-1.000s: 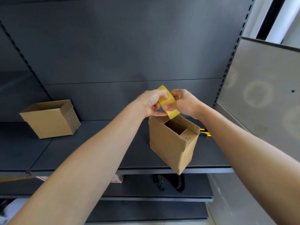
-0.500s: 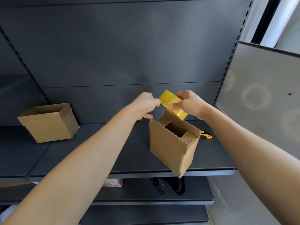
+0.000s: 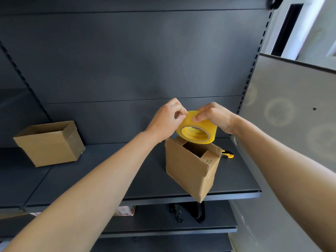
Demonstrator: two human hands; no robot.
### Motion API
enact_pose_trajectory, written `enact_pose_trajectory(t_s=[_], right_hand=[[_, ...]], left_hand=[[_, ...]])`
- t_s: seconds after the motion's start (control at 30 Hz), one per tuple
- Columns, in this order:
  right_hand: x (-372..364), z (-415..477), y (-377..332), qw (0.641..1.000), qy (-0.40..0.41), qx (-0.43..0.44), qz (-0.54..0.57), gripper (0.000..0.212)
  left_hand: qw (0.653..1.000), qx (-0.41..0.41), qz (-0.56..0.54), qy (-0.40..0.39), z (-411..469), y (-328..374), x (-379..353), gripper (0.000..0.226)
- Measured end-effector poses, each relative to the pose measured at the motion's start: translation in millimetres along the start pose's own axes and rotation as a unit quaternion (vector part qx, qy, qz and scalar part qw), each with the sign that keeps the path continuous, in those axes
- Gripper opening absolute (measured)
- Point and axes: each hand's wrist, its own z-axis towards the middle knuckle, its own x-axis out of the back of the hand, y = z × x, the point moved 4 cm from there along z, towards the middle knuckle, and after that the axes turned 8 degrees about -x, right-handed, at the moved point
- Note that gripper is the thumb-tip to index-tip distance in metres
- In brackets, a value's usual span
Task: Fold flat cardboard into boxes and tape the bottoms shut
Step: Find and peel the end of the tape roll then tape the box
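Note:
A yellow tape roll (image 3: 197, 129) is held in the air just above a folded cardboard box (image 3: 189, 168) that stands on the dark shelf (image 3: 109, 171), its upper flaps partly folded in with a gap in the middle. My right hand (image 3: 214, 116) grips the roll from above and behind. My left hand (image 3: 168, 119) pinches at the roll's upper left rim with fingertips. A second cardboard box (image 3: 50, 142) sits at the shelf's left, its open side up.
A yellow and black utility knife (image 3: 228, 155) lies on the shelf behind the near box. A grey panel (image 3: 291, 124) stands at the right. On the lower shelf lie a black strap (image 3: 187, 212) and a small carton (image 3: 125, 210).
The tape roll has been turned so its hollow core faces me. My left hand, briefly apart from it, is back pinching its rim. Both hands sit slightly higher above the box.

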Motion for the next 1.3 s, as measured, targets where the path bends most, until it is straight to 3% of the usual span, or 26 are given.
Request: enact_pose_trajectory(t_s=[0.27, 0.43, 0.63, 0.9, 1.1, 1.3], right_hand=[[-7.8, -2.8, 6.2, 1.000, -0.027, -0.006, -0.011, 0.006], [-10.0, -2.2, 9.0, 0.999, -0.037, -0.012, 0.018, 0.008], [-6.0, 1.3, 13.5, 0.998, -0.041, -0.015, 0.036, 0.018], [-3.5, 8.9, 16.9, 0.996, -0.037, -0.006, 0.086, 0.009], [-0.8, 13.7, 15.3, 0.997, -0.048, 0.011, 0.064, 0.008], [1.7, 18.6, 8.4, 0.996, -0.066, 0.027, 0.057, 0.009]], left_hand=[[0.985, -0.043, 0.114, -0.123, 5.0, 5.4, 0.9, 0.012], [0.981, -0.046, 0.129, -0.134, 8.5, 5.4, -2.7, 0.010], [0.980, -0.022, 0.088, -0.178, 8.4, 0.3, -7.7, 0.013], [0.979, 0.081, -0.106, -0.152, 4.6, -12.1, -9.4, 0.008], [0.981, 0.109, -0.102, -0.123, 6.2, -19.6, -4.2, 0.010], [0.978, 0.104, -0.057, -0.174, 8.3, -15.6, -3.6, 0.019]])
